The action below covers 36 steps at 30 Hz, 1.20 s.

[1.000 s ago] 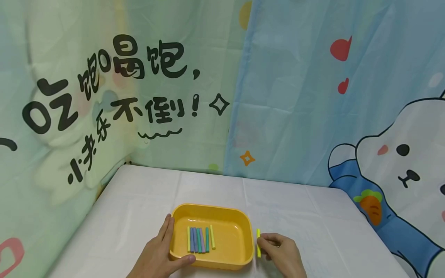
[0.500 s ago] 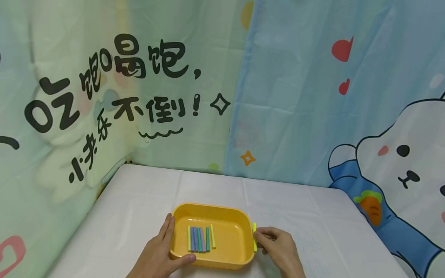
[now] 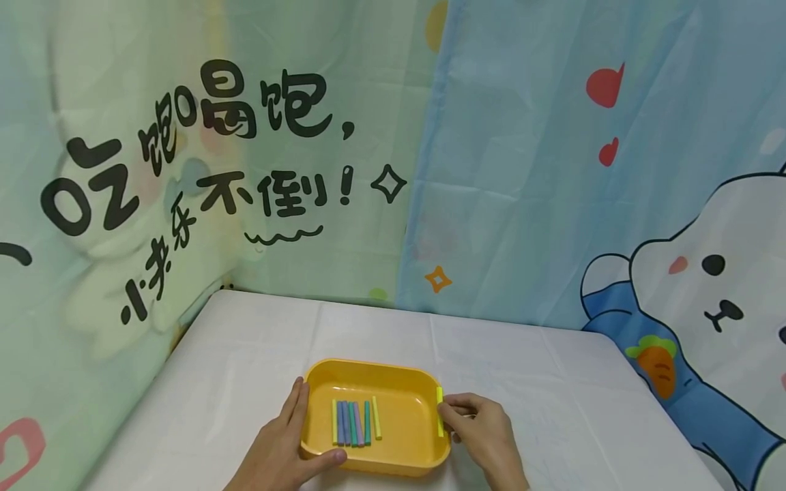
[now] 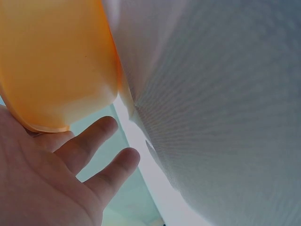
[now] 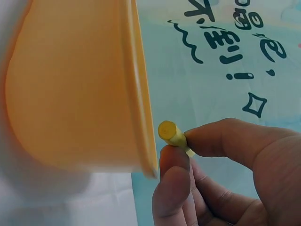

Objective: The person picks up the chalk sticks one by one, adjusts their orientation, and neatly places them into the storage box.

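Observation:
My right hand (image 3: 484,431) pinches a stick of yellow chalk (image 3: 439,409) between thumb and fingertips, at the right rim of a yellow plastic tray (image 3: 408,429). Seen from the right wrist, the chalk's round end (image 5: 166,131) points at the camera, just above the tray's rim (image 5: 145,113). My left hand (image 3: 276,440) rests against the tray's left side with fingers straight and the thumb along its near edge. Inside, on the left half of the tray floor, lie several chalk sticks (image 3: 353,424) side by side in yellow, blue, teal and purple.
A white cloth (image 3: 522,368) covers the table under the tray. Printed curtains (image 3: 510,170) hang along the table's back and left edges.
My right hand has moved left with the yellow chalk, from the cloth beside the tray to over its right rim. The left hand and the chalks in the tray have stayed put.

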Available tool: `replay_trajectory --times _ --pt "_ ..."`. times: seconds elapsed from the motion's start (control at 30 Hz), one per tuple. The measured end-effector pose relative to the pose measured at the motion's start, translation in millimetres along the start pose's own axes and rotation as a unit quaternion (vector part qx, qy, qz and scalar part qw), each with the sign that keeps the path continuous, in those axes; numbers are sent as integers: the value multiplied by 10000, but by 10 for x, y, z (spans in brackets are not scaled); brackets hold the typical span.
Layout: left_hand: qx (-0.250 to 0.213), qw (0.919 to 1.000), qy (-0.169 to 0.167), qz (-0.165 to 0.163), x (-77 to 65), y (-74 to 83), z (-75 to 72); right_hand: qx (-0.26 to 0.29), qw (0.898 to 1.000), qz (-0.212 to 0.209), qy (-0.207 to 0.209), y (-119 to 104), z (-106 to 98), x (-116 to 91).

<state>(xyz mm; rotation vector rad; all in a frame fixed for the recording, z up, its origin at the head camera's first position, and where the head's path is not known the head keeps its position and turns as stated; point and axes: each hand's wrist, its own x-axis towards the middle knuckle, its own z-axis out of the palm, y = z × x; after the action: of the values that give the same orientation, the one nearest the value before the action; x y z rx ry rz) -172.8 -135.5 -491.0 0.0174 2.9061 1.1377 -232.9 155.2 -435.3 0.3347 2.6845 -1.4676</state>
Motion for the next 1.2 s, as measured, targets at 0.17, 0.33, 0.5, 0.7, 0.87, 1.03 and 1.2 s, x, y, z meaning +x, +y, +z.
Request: replay_trajectory --times 0.17,0.33,0.5,0.7,0.87,1.03,1.2 --pt "15 10000 -1 -25 -3 -4 -2 12 9998 -178 -131 -41 39 1" --pt "-1 10000 12 24 -7 -16 -2 -32 9992 -347 -202 -87 94 -5" --pt "2 10000 10 24 -7 -22 2 -101 9974 -644 -317 -132 177 -12" --pt "-13 9999 -74 -97 -1 -7 7 -106 9951 -921 -338 -193 292 -7" --pt "-39 9997 -140 -185 1 8 3 -65 9921 -1161 -474 -211 360 21" --pt "-57 9997 -149 -187 -2 6 -6 -228 9899 -1265 -591 -192 449 56" --pt "-21 9998 -119 -157 -1 5 -10 -547 9884 -1300 -561 -194 551 81"
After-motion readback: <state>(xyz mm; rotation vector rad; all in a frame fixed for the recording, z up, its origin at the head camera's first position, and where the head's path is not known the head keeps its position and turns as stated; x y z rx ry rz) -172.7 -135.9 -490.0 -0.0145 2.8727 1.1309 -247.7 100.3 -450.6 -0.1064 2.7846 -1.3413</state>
